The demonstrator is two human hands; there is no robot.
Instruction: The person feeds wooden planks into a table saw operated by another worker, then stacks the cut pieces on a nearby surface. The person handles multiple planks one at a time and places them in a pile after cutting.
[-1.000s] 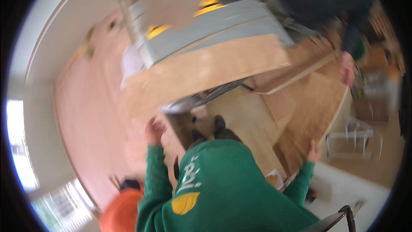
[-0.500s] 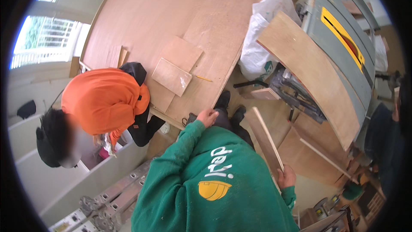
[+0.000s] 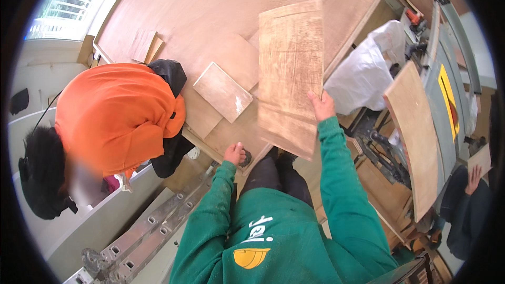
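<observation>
My right hand grips the right edge of an upright-looking rectangular wooden board, held over the edge of the large pale plywood worktop. My left hand is lower, at the worktop's near edge, its fingers curled at a small dark object that I cannot make out. A whitish-streaked small panel lies on other loose pieces on the worktop, left of the board in my hand.
A person in orange bends at my left, above aluminium ladders. At right, a grey table saw carries a curved-looking plank beside a white sack. Another person's hand holds a board at far right.
My right hand has lifted the board from low at my right up over the worktop edge, turning its face upward. My left hand moved slightly left and down. The view swung toward the worktop.
</observation>
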